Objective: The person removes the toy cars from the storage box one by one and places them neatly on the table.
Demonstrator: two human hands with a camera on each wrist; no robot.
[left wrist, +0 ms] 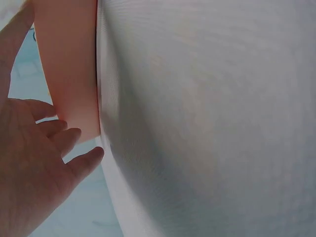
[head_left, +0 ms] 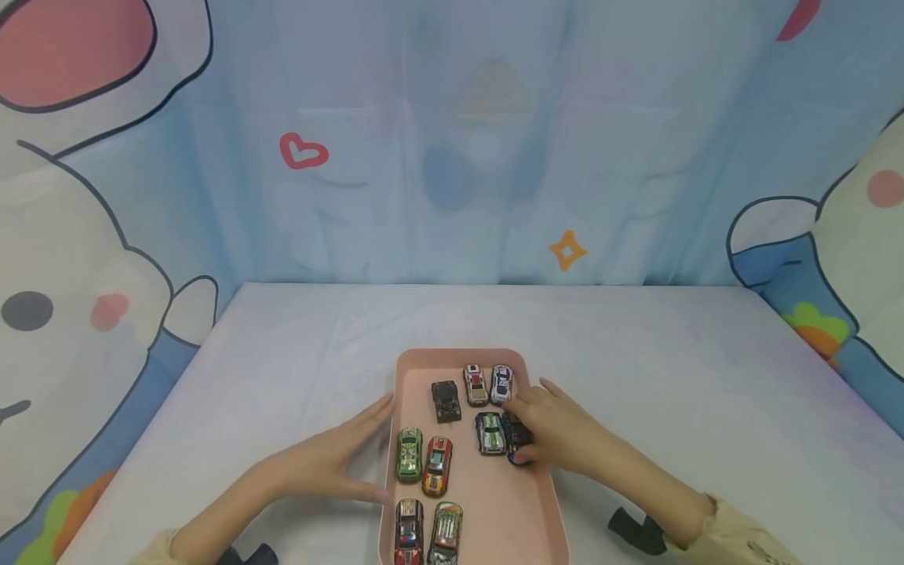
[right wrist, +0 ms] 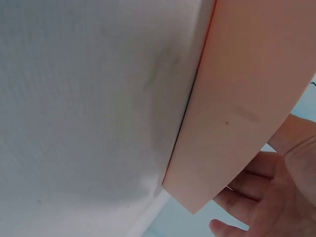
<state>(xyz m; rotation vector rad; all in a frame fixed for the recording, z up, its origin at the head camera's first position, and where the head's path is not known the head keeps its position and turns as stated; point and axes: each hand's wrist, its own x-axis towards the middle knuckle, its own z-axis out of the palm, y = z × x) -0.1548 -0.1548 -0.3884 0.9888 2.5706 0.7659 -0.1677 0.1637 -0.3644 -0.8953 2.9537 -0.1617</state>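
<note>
nine little toy cars in front of me, all in the pink tray (head_left: pixel 497 502) between the two hands. here's the right hand (head_left: pixel 554 428), reaching over the wall on its own side, fingers and thumb bent round the dark toy car (head_left: pixel 518 436), gripping it, only a small gap between the tips; i catch black bodywork with touches of blue, the rest hidden under the fingers. right beside that grip, toward the left hand, sits the green-and-white car (head_left: pixel 490 433) with its dark edging. just beyond the right fingertips, side by side: the white car (head_left: pixel 501 384) with dark markings, and the red-and-white car (head_left: pixel 475 384). across to the left hand (head_left: pixel 325 463) now: spread wide, thumb well away from the fingers, holding nothing, at the tray's outer wall; whether it touches there, i cannot tell. nearest to it inside, i've got the bright green car (head_left: pixel 409 455), heavily patterned, and next along the red car (head_left: pixel 437 466) with a yellow end. nearer the person than the left thumb, the dark striped car (head_left: pixel 409 530) and the silvery car (head_left: pixel 445 534) run to my lower edge. farther out, between both hands, the plain black car (head_left: pixel 446 401). white cloth (head_left: pixel 636 353) spreads beneath it all.
</note>
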